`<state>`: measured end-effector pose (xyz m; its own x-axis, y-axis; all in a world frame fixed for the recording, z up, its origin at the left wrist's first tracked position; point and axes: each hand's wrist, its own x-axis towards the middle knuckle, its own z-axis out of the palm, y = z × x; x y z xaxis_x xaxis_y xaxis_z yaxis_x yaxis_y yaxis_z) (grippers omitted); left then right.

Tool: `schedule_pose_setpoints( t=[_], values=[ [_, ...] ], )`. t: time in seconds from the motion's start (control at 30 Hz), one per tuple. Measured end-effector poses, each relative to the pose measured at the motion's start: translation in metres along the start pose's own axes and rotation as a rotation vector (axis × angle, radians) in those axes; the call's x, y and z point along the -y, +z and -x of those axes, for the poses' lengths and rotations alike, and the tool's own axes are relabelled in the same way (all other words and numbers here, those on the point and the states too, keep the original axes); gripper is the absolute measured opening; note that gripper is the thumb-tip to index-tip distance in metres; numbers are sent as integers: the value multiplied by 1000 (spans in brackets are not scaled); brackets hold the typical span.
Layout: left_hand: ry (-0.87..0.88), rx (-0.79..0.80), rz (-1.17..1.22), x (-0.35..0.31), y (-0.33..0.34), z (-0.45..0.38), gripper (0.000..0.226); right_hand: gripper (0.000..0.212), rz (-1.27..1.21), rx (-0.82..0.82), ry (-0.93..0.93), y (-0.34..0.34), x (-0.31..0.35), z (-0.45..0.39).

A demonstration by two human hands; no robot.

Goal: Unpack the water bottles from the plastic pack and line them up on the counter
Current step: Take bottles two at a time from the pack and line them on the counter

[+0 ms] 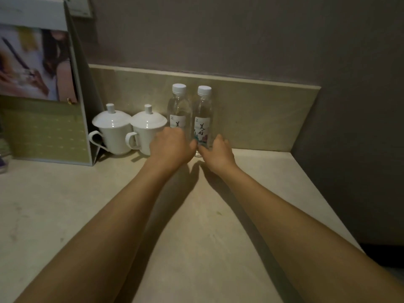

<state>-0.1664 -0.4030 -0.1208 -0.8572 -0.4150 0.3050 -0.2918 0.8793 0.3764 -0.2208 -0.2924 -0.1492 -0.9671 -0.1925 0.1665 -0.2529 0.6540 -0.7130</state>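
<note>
Two small clear plastic water bottles with white screw caps stand upright and side by side on the pale stone counter (196, 215), against its low backsplash. The left bottle (178, 108) and right bottle (202, 119) carry white labels with black characters.

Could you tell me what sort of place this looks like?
Probably a hotel room: two lidded white cups and two small water bottles stand on a stone counter beside a standing brochure.
</note>
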Motion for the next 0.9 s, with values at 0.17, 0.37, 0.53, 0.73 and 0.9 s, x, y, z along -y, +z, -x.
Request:
schedule_pose_setpoints(
  t=[0.17, 0.37, 0.53, 0.73, 0.9],
  values=[
    [88, -22, 39, -43, -19, 28, 43, 44, -144, -10, -16, -59, -9, 19],
    [195, -91, 121, -148, -28, 84, 45, 24, -276, -98, -125, -158, -53, 64],
    [248, -30, 243, -251, 3, 147, 38, 17, -283, -199, -155, -242, -131, 114],
    [228, 1, 345, -363, 54, 209, 39, 13, -302, -371, -100, -337, -236, 173],
    [224, 89, 440, -446, 96, 253, 30, 10, -328, -455, 10, -394, -315, 186]
  ],
)
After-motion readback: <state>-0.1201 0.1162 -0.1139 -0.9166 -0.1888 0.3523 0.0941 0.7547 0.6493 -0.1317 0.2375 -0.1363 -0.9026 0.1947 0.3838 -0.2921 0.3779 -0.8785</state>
